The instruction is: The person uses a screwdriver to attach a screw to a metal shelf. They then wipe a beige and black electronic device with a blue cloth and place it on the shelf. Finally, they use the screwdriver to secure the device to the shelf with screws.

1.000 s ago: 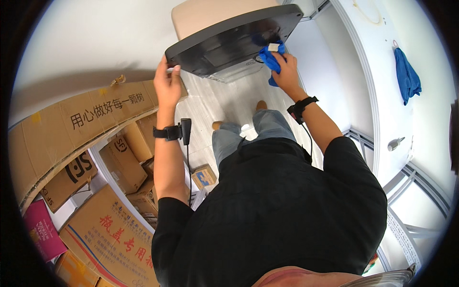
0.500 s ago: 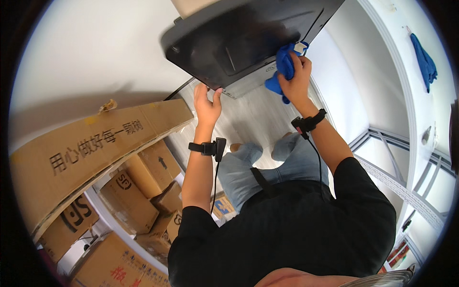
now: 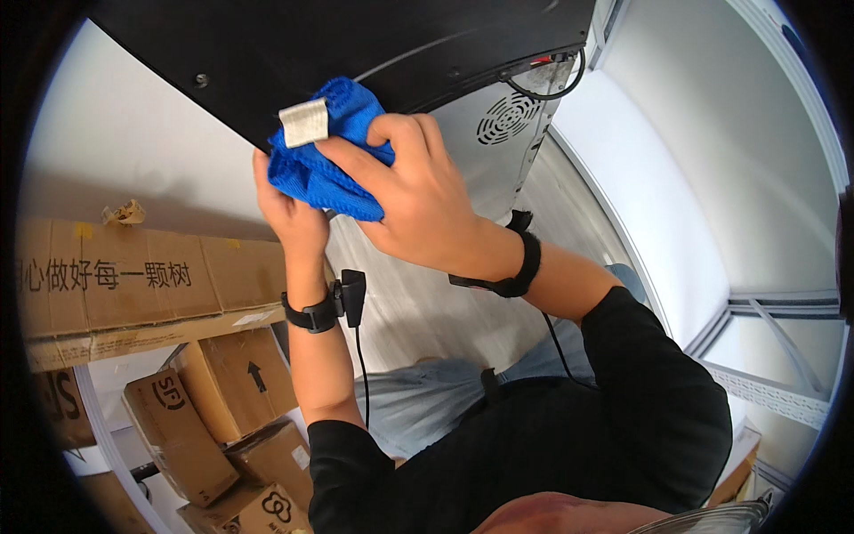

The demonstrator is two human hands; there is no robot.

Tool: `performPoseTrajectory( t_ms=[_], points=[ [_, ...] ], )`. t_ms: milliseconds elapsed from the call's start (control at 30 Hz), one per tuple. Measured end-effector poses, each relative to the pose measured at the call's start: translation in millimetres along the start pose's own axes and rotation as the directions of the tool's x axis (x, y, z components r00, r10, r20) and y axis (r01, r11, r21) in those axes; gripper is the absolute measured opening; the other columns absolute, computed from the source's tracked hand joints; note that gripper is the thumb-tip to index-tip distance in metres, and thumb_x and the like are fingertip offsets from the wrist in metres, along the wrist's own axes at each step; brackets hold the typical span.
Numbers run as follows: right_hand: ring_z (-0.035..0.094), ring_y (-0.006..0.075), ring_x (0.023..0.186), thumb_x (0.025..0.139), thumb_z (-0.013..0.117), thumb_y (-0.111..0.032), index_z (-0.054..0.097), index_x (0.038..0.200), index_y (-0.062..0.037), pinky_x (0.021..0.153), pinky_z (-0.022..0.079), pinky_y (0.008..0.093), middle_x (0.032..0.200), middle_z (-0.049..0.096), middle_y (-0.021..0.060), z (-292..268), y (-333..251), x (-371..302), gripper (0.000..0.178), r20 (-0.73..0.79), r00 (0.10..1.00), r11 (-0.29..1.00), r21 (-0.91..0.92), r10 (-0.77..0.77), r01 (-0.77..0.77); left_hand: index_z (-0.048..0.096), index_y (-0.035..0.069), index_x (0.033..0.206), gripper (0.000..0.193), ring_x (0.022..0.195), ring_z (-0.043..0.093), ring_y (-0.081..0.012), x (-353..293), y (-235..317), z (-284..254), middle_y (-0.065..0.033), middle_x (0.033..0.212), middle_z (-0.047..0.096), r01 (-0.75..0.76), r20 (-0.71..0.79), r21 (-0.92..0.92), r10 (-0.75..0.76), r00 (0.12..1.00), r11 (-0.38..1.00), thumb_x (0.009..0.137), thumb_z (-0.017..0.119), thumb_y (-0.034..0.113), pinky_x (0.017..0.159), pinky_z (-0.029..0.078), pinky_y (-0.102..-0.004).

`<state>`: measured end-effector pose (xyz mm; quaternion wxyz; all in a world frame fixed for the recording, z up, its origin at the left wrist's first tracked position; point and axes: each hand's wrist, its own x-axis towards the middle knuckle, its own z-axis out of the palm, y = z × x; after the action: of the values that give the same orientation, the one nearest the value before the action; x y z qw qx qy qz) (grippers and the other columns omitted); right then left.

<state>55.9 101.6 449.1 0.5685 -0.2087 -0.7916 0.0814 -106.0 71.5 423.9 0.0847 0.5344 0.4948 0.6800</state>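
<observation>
A large appliance with a glossy black panel (image 3: pixel 427 40) stands at the top of the view, its grey metal side (image 3: pixel 534 133) carrying a round vent (image 3: pixel 508 119). My right hand (image 3: pixel 422 191) grips a bunched blue cloth (image 3: pixel 334 173) with a pale label and presses it to the panel's lower left corner. My left hand (image 3: pixel 294 222) is at that same corner, behind the cloth. One of its fingers shows along the panel's outer edge and the hand seems to hold the edge; its other fingertips are hidden.
A long cardboard box (image 3: pixel 133 280) lies at the left, above stacked cartons (image 3: pixel 240 383). A black cable (image 3: pixel 556 96) loops from the appliance's right end. White metal framing (image 3: pixel 774 303) stands to the right. Pale wood-look floor (image 3: pixel 400 311) shows below the appliance.
My right hand has carried the blue cloth leftward along the panel to the corner by my left hand. The view has moved closer to the appliance.
</observation>
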Motion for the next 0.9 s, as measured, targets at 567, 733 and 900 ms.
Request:
performPoseTrajectory(
  t_ms=[567,733,900],
  points=[
    [0.046,0.0344,0.093,0.064,0.072,-0.007,0.059,0.118,-0.0144,0.080,0.042,0.0420,0.101,0.044,0.0163,-120.8,116.5,31.8,0.057,-0.154,0.986,0.954,-0.280,0.062,-0.104,0.046,-0.004,0.125,0.045,0.109,0.047,-0.0191,6.9,3.5,23.4,-0.0114,0.120,0.051,0.007,-0.244,0.081,0.013,0.970,0.997,0.082,0.034,0.003,0.099,0.032,-0.0288],
    [0.046,0.0331,0.090,0.064,0.066,-0.003,0.062,0.115,-0.0141,0.075,0.045,0.0400,0.098,0.047,0.0142,-88.8,60.0,28.5,0.053,0.110,0.994,0.988,-0.157,0.018,0.000,0.047,-0.004,0.124,0.043,0.110,0.047,-0.0184,9.5,3.2,19.4,-0.0107,0.119,0.053,0.060,-0.244,0.103,-0.033,0.969,0.993,0.084,0.035,0.006,0.100,0.032,-0.0284],
    [0.046,0.0303,0.086,0.066,0.066,-0.004,0.064,0.113,-0.0106,0.068,0.045,0.0366,0.094,0.047,0.0110,-51.0,45.9,7.8,0.048,0.120,0.987,0.988,-0.094,-0.108,0.120,0.045,0.000,0.133,0.046,0.108,0.050,-0.0137,4.9,-4.6,1.6,-0.0067,0.123,0.054,0.130,-0.199,-0.011,-0.130,0.971,0.991,0.088,0.038,0.008,0.094,0.037,-0.0265]
  ],
)
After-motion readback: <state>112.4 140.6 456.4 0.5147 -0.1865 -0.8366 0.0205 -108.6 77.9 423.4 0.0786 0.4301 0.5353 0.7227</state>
